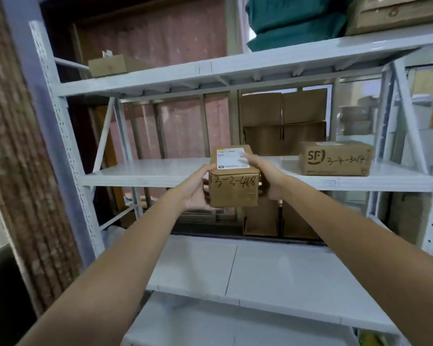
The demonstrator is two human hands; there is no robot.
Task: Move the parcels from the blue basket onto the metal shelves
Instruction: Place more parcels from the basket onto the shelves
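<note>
- Small brown cardboard parcel (233,182), white label on top, handwritten number on its near face: held in the air at the front edge of the middle white metal shelf (145,172).
- Left hand (194,189): clamped on the parcel's left side.
- Right hand (265,174): clamped on its right side, fingers over the label.
- Second brown cardboard box marked "SF" (335,158): resting on the same shelf, to the right, apart from the parcel.
- Green bundle (293,18): on the top shelf.

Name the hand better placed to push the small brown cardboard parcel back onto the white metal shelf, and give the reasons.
Likely the left hand: it grips the small brown cardboard parcel's near lower corner, behind it. The right hand reaches along the side and top, better for steadying. The white metal shelf is bare ahead.
</note>
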